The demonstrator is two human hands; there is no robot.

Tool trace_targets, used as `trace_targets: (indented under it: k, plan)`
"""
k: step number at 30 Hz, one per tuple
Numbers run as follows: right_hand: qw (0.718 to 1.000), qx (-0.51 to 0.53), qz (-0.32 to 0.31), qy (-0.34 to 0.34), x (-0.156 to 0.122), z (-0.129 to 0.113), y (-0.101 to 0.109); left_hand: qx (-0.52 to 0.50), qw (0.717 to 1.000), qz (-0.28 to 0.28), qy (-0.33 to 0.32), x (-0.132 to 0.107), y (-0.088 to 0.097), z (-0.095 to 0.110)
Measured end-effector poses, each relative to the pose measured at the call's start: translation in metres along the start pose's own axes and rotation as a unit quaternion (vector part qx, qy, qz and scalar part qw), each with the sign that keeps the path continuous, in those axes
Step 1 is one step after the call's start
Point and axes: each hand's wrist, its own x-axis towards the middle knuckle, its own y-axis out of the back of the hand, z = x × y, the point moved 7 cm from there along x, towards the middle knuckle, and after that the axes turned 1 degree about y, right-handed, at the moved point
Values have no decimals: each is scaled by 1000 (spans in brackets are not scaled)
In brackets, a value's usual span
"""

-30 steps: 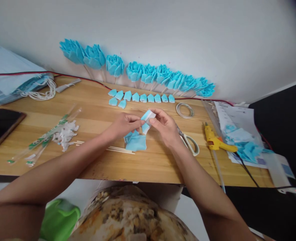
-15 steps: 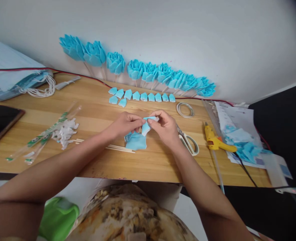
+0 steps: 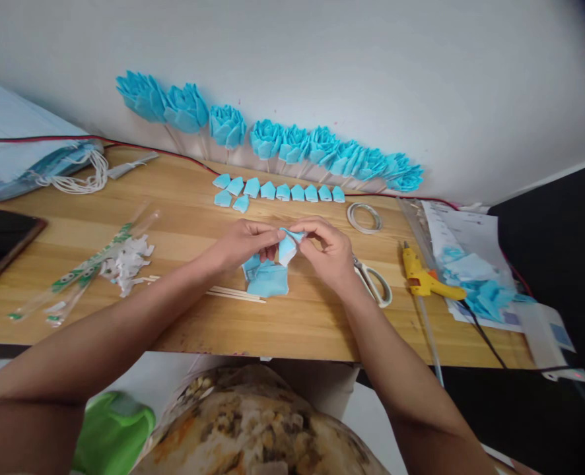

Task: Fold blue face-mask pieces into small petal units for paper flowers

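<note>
Between my two hands is a small blue-and-white fabric piece (image 3: 287, 248), partly folded at its top edge. My left hand (image 3: 251, 243) pinches its left corner between thumb and fingers. On the other side my right hand (image 3: 326, 249) grips the upper right corner, its fingertips partly hiding the fold. Flat on the table under my hands lies a larger blue fabric sheet (image 3: 269, 280). Folded blue petals (image 3: 283, 192) line up beyond my hands, with two more in front at the left. White-handled scissors (image 3: 374, 282) rest beside my right wrist, partly covered by it.
Blue fabric flowers (image 3: 227, 126) on sticks lean along the wall. A tape roll (image 3: 364, 218) and a yellow glue gun (image 3: 428, 277) lie at the right. Wooden sticks (image 3: 238, 295), white scraps (image 3: 125, 259), a phone (image 3: 6, 244) and a stack of masks (image 3: 22, 145) are at the left.
The top right corner of the fabric piece has been folded over, and my right fingers have shifted slightly on it. My left hand keeps its pinch.
</note>
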Motion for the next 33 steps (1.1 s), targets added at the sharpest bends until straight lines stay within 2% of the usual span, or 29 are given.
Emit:
trace_targets:
  k: [12,15,19,27,29,33]
  plan:
    - [1000,-17,-7,6,0,-4,-2,-20,1000,8,6,0,0,0]
    - [997,48,-20,-65,-1,6,-3,-10,999,31,8,-1,3,0]
    - [966,195,-26,-167,-5,23,-7,24,998,65,-9,-2,8,4]
    - [944,235,-17,-231,-6,30,-12,101,986,113,-72,-8,8,17]
    - [948,221,5,-231,-7,32,-10,122,981,121,-88,-9,8,20]
    - [970,114,125,-176,-6,27,11,133,976,141,-97,-10,11,21]
